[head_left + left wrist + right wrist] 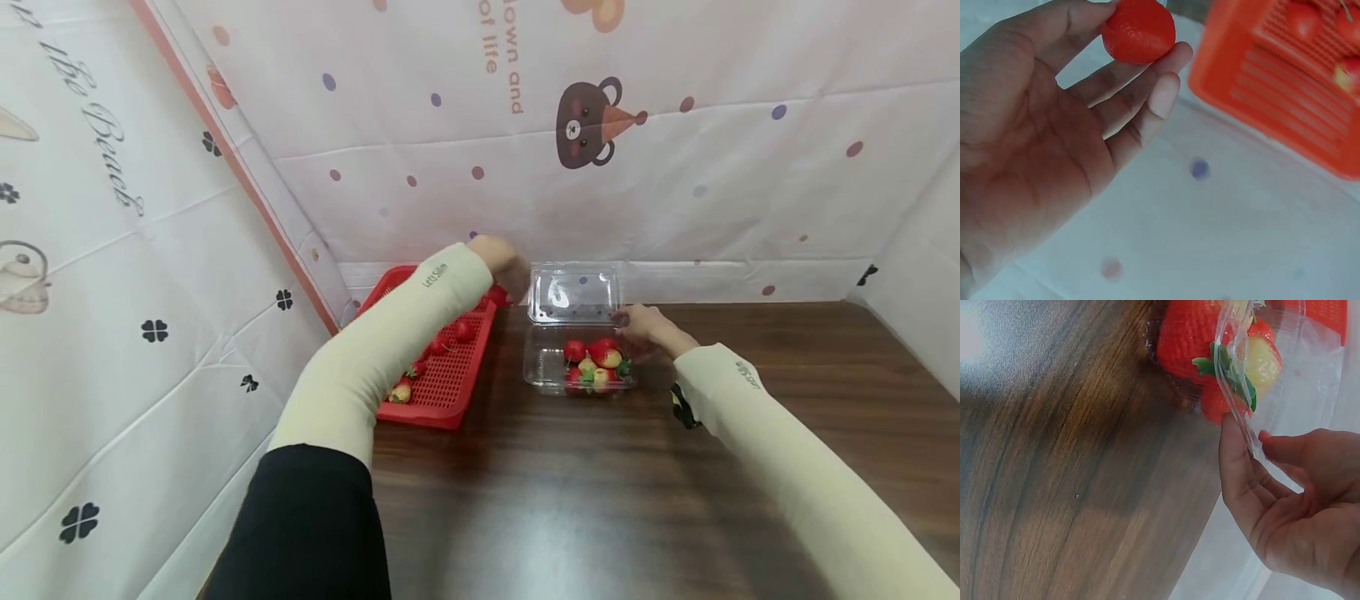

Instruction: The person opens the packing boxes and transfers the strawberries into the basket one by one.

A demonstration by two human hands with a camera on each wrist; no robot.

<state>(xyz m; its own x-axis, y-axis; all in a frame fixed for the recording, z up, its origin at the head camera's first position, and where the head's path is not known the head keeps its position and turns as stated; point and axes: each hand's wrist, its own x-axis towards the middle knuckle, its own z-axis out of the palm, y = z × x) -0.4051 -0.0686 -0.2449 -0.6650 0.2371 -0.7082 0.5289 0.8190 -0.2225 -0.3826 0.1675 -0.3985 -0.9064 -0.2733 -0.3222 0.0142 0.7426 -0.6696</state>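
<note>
My left hand is over the right rim of a red basket, pinching a red strawberry between thumb and fingertips. Its surface looks dimpled in the left wrist view. To the right stands a clear plastic box with its lid raised at the back. Several strawberries, red with pale ends and green leaves, lie toward the box's right side. With thumb and fingers, my right hand pinches the box's clear edge at the right. More red fruits lie in the basket, partly hidden by my left sleeve.
The basket and box stand side by side on a dark wooden table, near its back edge. A printed white sheet hangs close behind them. Another printed sheet borders the left side.
</note>
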